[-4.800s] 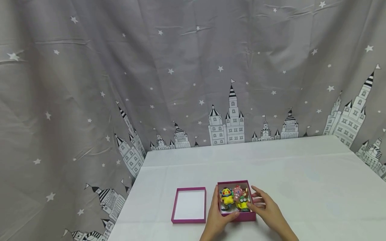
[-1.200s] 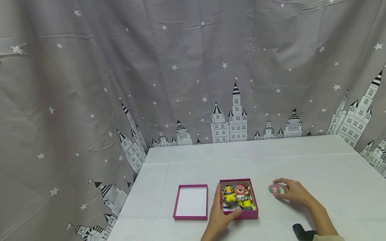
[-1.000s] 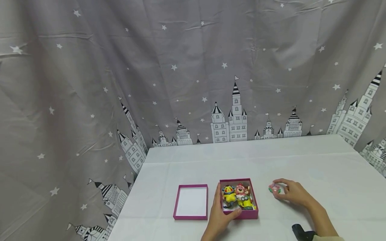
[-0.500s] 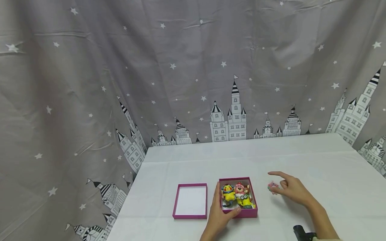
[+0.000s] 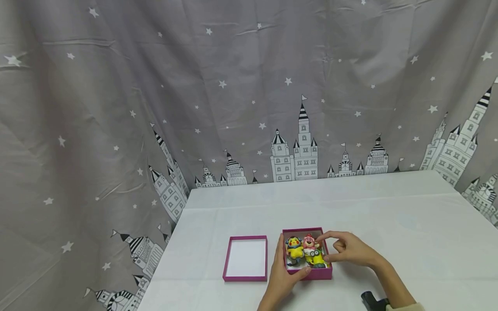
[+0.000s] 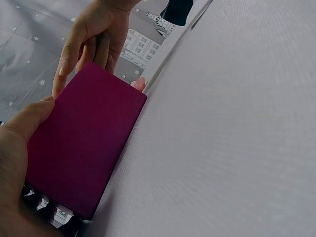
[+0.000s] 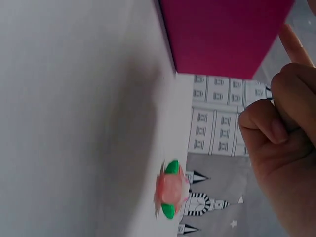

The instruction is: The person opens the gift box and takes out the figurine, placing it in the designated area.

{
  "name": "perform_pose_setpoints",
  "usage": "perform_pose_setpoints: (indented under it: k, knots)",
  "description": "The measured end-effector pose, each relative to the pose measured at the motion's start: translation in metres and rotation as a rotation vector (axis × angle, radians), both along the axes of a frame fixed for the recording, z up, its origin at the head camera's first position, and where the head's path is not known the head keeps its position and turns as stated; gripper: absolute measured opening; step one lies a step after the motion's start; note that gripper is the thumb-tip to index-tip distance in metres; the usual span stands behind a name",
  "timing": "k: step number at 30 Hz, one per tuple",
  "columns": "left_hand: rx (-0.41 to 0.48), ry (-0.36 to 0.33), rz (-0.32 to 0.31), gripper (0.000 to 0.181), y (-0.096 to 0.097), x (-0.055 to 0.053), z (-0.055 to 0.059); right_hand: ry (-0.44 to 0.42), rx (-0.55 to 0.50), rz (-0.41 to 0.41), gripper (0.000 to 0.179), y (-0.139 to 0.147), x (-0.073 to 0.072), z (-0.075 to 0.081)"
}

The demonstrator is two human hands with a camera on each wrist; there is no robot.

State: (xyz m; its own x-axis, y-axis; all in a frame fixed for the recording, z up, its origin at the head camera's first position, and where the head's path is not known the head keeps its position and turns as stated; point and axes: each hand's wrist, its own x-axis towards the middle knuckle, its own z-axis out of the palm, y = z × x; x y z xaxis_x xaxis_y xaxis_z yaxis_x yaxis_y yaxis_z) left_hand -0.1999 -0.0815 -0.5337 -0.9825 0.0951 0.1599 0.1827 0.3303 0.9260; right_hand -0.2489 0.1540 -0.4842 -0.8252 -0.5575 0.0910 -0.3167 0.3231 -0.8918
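A magenta box point(image 5: 311, 274) without its lid holds several small toy figures. Among them are a yellow figure with a blue hood point(image 5: 295, 249), a pink bear with a red hat point(image 5: 309, 244) and a yellow figure with goggles point(image 5: 317, 259). My left hand point(image 5: 283, 278) grips the box at its left side, thumb along the front wall. My right hand point(image 5: 352, 249) is at the box's right wall, index finger reaching over the rim and thumb spread from it, other fingers curled. A pink figure with green sides point(image 7: 172, 190) stands on the table; my right hand hides it in the head view.
The magenta-edged lid point(image 5: 245, 259) lies inside up, left of the box. A white cloth covers the table point(image 5: 233, 207). Behind hangs a grey curtain point(image 5: 241, 65) printed with stars and castles. A black camera mount point(image 5: 373, 301) sits at my right wrist.
My right hand set the pink figure down right of the box, let go of it and moved left to the box's right wall. The left hand stays on the box.
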Motion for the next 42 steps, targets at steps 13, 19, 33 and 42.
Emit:
perform_pose_setpoints:
  k: [13,19,33,42]
  knots:
    - [0.002,0.009,-0.010,0.107,-0.0005,0.0001,0.0019,0.053,0.102,0.023,0.038,-0.0099,0.0016,-0.0070]
    - [-0.004,0.014,-0.013,0.107,-0.0010,0.0003,0.0016,0.061,0.126,0.005,0.038,-0.0102,0.0010,-0.0080]
    - [-0.021,0.020,-0.010,0.106,-0.0013,-0.0006,-0.0004,0.128,0.199,-0.017,0.040,-0.0100,0.0035,-0.0034]
    - [-0.022,0.028,-0.013,0.106,-0.0013,-0.0008,-0.0015,0.156,0.214,-0.003,0.040,-0.0090,0.0033,-0.0048]
